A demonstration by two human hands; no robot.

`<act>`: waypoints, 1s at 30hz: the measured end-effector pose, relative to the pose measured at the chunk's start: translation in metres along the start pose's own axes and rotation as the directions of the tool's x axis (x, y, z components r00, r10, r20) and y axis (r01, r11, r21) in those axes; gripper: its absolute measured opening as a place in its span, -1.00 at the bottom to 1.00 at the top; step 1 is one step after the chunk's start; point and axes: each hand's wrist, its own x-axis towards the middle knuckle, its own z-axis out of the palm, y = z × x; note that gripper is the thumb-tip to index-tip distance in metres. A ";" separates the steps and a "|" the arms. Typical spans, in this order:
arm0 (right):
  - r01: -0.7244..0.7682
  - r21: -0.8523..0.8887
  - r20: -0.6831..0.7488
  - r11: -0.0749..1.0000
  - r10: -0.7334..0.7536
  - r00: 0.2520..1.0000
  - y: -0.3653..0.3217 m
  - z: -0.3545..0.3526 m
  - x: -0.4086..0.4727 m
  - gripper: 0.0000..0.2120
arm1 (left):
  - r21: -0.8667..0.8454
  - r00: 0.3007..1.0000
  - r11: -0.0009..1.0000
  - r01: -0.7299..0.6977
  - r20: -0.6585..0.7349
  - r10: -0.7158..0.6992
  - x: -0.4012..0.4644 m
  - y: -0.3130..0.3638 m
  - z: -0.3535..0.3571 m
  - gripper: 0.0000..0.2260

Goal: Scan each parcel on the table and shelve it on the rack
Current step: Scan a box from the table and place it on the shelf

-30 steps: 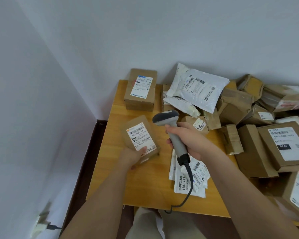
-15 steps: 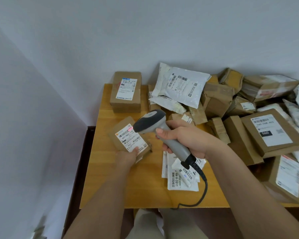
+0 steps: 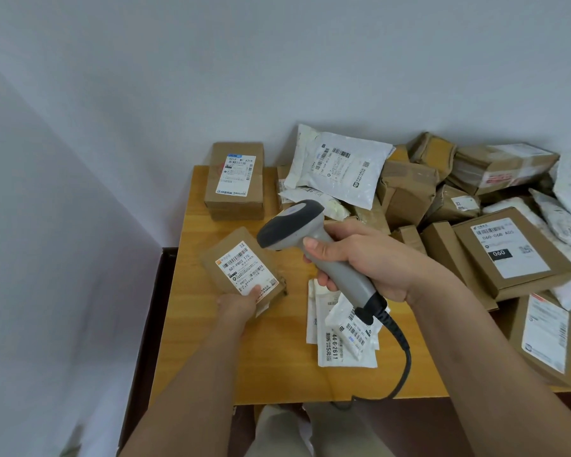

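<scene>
The left hand (image 3: 239, 308) is gripping a small brown parcel (image 3: 241, 268) by its near end, thumb lying over the lower corner of the white label, and is holding it tilted up over the left part of the wooden table (image 3: 277, 364). Just to the parcel's right, the right hand (image 3: 360, 262) is wrapping its fingers round the handle of a grey barcode scanner (image 3: 305, 237), whose dark head is pointing left and down toward the label, close to it but not touching. The scanner's black cable (image 3: 404, 361) is looping down from the handle and trailing off the near edge of the table.

Under the right wrist, a few flat white envelopes (image 3: 343, 338) are lying stacked on the tabletop. At the far left corner, a taller cardboard box (image 3: 234, 183) is sitting label up, apart from the rest. Beside it a white padded mailer (image 3: 340, 166) is leaning on top of a heap of brown boxes and grey bags that is crowding the right half of the table, among them a flat box marked 060 (image 3: 511, 255) lying label up.
</scene>
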 end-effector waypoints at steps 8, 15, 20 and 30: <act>0.024 0.106 -0.103 0.994 -0.013 0.995 0.010 -0.002 0.009 -0.72 | -0.267 0.990 0.963 0.038 0.138 0.000 -0.006 -0.006 -0.005 -0.60; -0.072 0.183 -0.203 0.981 0.109 0.973 0.027 0.013 0.039 -0.74 | -0.462 0.960 0.883 0.087 0.276 0.050 -0.025 -0.033 -0.040 -0.57; -0.058 0.158 -0.106 0.986 0.075 0.992 0.034 0.041 0.055 -0.78 | -0.667 0.980 0.745 0.012 0.157 0.124 -0.062 -0.058 -0.067 -0.41; -0.037 -0.106 0.345 0.994 0.072 0.936 0.070 0.121 -0.008 -0.84 | -0.949 0.974 0.234 -0.212 -0.187 0.127 -0.202 -0.173 -0.045 -0.30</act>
